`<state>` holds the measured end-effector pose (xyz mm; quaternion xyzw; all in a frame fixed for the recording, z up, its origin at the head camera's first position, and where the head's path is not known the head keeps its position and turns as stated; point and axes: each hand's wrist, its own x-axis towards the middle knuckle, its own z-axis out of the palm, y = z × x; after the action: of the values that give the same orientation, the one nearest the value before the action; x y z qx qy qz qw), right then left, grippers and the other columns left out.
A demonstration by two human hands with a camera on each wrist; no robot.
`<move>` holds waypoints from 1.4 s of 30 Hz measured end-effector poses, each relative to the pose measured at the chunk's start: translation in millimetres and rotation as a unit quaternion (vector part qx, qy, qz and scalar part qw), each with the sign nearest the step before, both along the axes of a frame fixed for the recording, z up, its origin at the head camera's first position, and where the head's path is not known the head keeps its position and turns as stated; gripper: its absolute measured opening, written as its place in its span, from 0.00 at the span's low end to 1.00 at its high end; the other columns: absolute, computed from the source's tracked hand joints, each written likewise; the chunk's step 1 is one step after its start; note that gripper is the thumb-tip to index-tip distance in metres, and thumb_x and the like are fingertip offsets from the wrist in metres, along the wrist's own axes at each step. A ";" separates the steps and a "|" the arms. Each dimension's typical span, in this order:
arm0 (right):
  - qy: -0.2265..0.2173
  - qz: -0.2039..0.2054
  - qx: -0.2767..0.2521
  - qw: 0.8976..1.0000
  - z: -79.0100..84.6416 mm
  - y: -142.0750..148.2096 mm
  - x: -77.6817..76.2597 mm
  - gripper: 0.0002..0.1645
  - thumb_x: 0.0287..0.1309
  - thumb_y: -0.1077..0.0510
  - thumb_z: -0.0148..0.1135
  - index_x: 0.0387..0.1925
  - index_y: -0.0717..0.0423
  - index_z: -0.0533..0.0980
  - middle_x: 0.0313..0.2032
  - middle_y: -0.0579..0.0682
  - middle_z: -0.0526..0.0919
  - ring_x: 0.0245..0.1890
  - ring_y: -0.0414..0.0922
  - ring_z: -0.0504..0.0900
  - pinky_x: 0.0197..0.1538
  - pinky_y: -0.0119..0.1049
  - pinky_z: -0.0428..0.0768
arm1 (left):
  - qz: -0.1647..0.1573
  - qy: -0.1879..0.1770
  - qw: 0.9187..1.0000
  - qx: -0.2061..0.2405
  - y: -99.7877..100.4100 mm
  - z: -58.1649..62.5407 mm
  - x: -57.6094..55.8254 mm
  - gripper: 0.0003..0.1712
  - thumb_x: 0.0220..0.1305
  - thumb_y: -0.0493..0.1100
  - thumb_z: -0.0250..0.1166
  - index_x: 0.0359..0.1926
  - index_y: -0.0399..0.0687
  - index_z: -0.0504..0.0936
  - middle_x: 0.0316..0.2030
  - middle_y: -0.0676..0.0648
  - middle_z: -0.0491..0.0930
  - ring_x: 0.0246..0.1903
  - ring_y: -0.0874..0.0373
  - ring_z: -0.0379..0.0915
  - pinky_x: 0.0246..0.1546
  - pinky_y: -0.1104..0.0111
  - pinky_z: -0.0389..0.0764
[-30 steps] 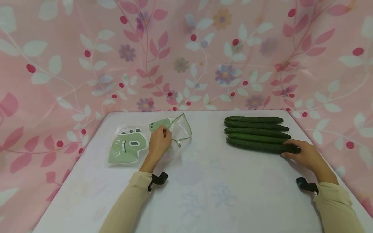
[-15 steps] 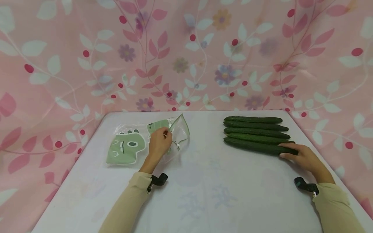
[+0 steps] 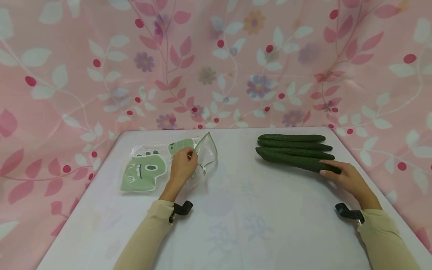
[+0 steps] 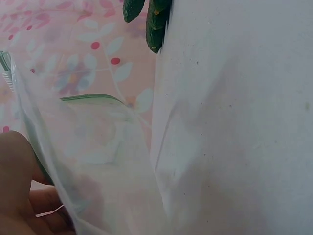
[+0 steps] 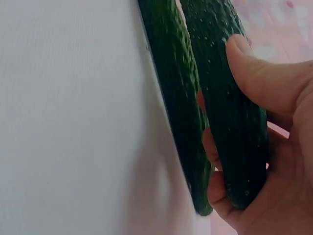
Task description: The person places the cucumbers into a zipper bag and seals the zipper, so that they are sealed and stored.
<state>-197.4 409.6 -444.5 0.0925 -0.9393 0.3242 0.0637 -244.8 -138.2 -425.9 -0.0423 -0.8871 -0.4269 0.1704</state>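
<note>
Left grip (image 3: 182, 165) pinches a clear plastic bag with green dinosaur print (image 3: 143, 172), mouth gaping. Right grip (image 3: 347, 178) curls round 1 long dark-green cucumber (image 3: 290, 159); at least 3 others (image 3: 293, 145) lie beyond on the white tabletop (image 3: 236, 210). Inside the bag (see-through), no cucumber shows.

A white surface (image 3: 256, 232) is seen, and it is marked by faint bluish patterns. On its left part, a clear plastic bag (image 3: 144, 172), printed with a green cartoon face, is laid. On the right part, well apart from the bag, dark green cucumbers (image 3: 294, 145) are placed side by side, lengthwise across the surface.
</note>
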 end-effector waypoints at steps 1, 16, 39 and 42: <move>0.003 -0.001 0.000 1.000 1.5 -1.9 0.0 0.27 0.69 0.50 0.69 0.62 0.63 0.80 0.50 0.65 0.80 0.46 0.55 0.73 0.45 0.43 0.70 | 0.000 0.001 1.000 0.001 -0.1 -0.1 0.0 0.09 0.68 0.38 0.60 0.36 0.40 0.86 0.31 0.45 0.83 0.34 0.49 0.80 0.33 0.56 0.80; 0.007 0.013 -0.014 1.000 28.0 -32.4 -9.5 0.28 0.70 0.51 0.67 0.64 0.63 0.78 0.54 0.71 0.81 0.47 0.59 0.78 0.46 0.57 0.74 | -0.002 0.001 1.000 -0.009 -0.2 4.2 0.3 0.10 0.68 0.39 0.61 0.38 0.40 0.87 0.31 0.46 0.83 0.32 0.51 0.79 0.30 0.59 0.79; 0.041 0.053 -0.008 0.998 41.6 -82.1 -27.5 0.27 0.69 0.52 0.69 0.63 0.63 0.79 0.59 0.68 0.80 0.17 0.40 0.55 0.33 0.46 0.66 | -0.019 0.019 1.000 0.005 1.9 2.0 1.5 0.11 0.66 0.37 0.61 0.40 0.35 0.87 0.31 0.44 0.84 0.34 0.49 0.81 0.35 0.55 0.81; 0.037 0.054 -0.008 0.998 41.0 -84.5 -29.5 0.27 0.70 0.52 0.68 0.64 0.63 0.78 0.57 0.67 0.81 0.16 0.40 0.55 0.34 0.46 0.67 | -0.019 0.019 1.000 0.004 1.9 2.0 2.3 0.11 0.67 0.37 0.61 0.40 0.35 0.87 0.31 0.44 0.84 0.34 0.49 0.81 0.35 0.55 0.81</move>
<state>-226.9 325.1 -403.4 0.1546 -0.9274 0.3305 0.0818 -242.6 -136.3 -423.8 -0.0670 -0.8811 -0.4324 0.1795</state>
